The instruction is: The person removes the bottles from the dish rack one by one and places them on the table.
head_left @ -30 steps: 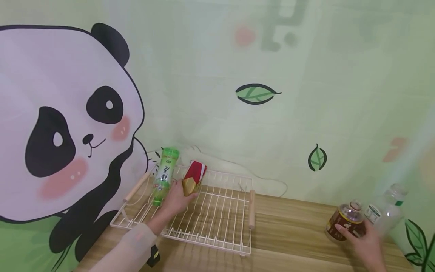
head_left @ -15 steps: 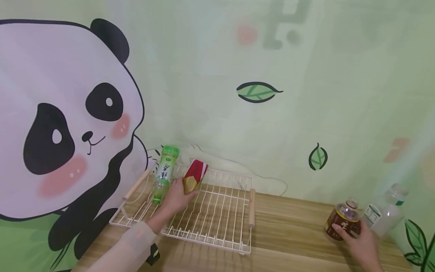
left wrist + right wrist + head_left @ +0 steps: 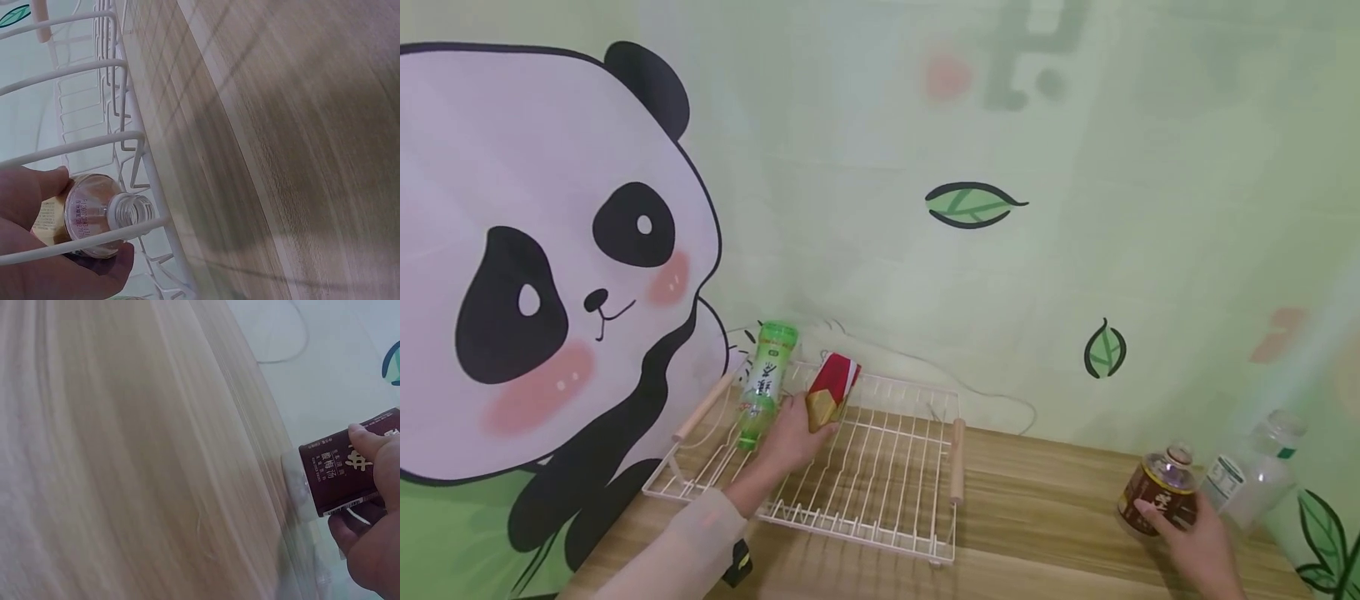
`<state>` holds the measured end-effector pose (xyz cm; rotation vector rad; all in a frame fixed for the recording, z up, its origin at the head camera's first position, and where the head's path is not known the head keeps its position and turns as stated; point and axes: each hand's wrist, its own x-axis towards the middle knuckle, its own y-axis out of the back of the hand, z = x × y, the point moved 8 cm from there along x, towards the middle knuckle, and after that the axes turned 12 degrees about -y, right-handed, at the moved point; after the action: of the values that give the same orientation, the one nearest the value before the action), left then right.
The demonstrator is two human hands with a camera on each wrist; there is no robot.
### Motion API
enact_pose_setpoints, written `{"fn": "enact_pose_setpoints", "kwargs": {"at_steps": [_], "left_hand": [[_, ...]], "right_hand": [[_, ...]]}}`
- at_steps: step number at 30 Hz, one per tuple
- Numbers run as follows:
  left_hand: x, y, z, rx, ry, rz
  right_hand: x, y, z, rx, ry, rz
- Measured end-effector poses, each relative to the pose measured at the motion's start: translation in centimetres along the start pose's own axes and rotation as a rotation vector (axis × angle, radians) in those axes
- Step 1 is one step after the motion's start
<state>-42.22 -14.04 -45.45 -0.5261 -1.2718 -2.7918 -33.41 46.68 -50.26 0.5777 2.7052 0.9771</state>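
Note:
My left hand (image 3: 790, 437) grips a bottle with a red and gold label (image 3: 835, 387) in the white wire rack (image 3: 857, 539). In the left wrist view its uncapped clear neck (image 3: 134, 212) points down toward the rack's wires. Next to it a green bottle (image 3: 767, 375) leans in the rack, also neck down. At the far right my right hand (image 3: 1198, 537) holds a dark brown-labelled bottle (image 3: 1157, 500), neck up, thumb across the label. The right wrist view shows that bottle's base (image 3: 299, 484) close to the tabletop; I cannot tell whether it touches.
A clear bottle with a white label (image 3: 1255, 475) stands just beyond the brown one. The rack has wooden handles (image 3: 957, 461) on both sides. Behind the wooden table (image 3: 1037, 475) hangs a printed panda backdrop (image 3: 850, 208). A small black object (image 3: 739, 564) lies near the left sleeve.
My right hand and the brown bottle have shifted slightly left, showing more of the clear bottle's label. The left hand keeps its place on the red and gold bottle.

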Motion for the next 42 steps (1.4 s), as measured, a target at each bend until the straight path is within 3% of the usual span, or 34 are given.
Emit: {"fn": "enact_pose_setpoints", "kwargs": {"at_steps": [6, 11, 17, 23, 28, 34, 42], "left_hand": [[-0.1, 0.2, 0.0, -0.041, -0.004, 0.011], [-0.3, 0.9, 0.0, -0.112, -0.002, 0.036], [0.2, 2.1, 1.0, -0.155, -0.092, 0.105], [0.3, 3.1, 3.1, -0.173, -0.15, 0.109], [-0.2, 3.4, 7.0, -0.156, -0.236, 0.069], [-1.2, 3.0, 11.3, -0.123, -0.376, 0.008], [-3.0, 1.9, 15.3, -0.048, -0.525, -0.125]], "right_hand": [[-0.4, 0.4, -0.2, -0.033, 0.016, 0.04], [-1.0, 0.4, -0.6, -0.11, -0.032, -0.009], [-2.5, 1.1, -2.0, -0.177, -0.07, -0.083], [-4.3, 2.7, -5.4, -0.207, -0.022, -0.001], [-6.8, 3.3, -10.3, -0.183, 0.154, 0.085], [-10.4, 2.7, -16.2, -0.118, 0.378, 0.13], [-14.2, 1.3, -21.0, -0.077, 0.582, 0.155]]}}
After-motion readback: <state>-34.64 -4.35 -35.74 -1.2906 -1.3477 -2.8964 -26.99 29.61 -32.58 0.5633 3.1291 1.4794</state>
